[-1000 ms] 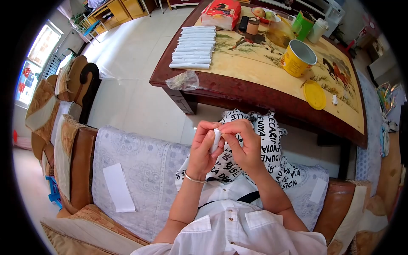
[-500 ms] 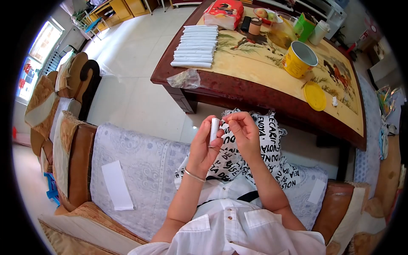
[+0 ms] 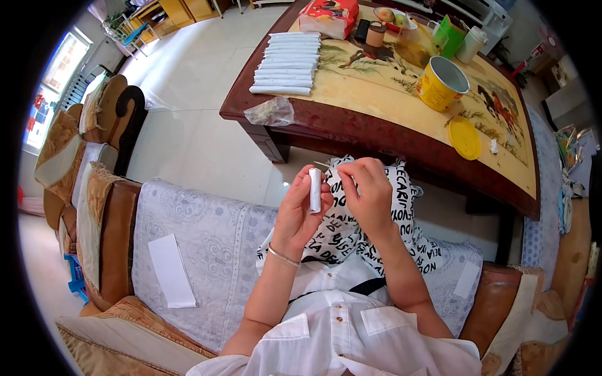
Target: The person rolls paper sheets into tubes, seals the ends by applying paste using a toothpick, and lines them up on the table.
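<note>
My left hand (image 3: 301,203) is closed around a short white paper roll (image 3: 315,191), which stands nearly upright between thumb and fingers. To its right, my right hand (image 3: 369,191) pinches a thin, light-coloured stick (image 3: 322,164) that points left above the roll's top end. The stick and the roll look apart. Both hands are over a black-and-white lettered cloth (image 3: 401,219) on my lap. Several long white paper rolls (image 3: 286,64) lie side by side on the table (image 3: 370,138). A crumpled clear plastic bag (image 3: 270,112) lies at the table's near left corner.
On the table are a yellow tin (image 3: 442,84), its yellow lid (image 3: 464,138), a red package (image 3: 328,17), a brown jar (image 3: 375,34) and a green box (image 3: 449,37). A white paper sheet (image 3: 172,271) lies on the sofa (image 3: 210,219) at my left.
The hands have moved apart, my right hand slightly up and right. The roll has come into fuller view, and the thin stick now shows beyond my right fingers.
</note>
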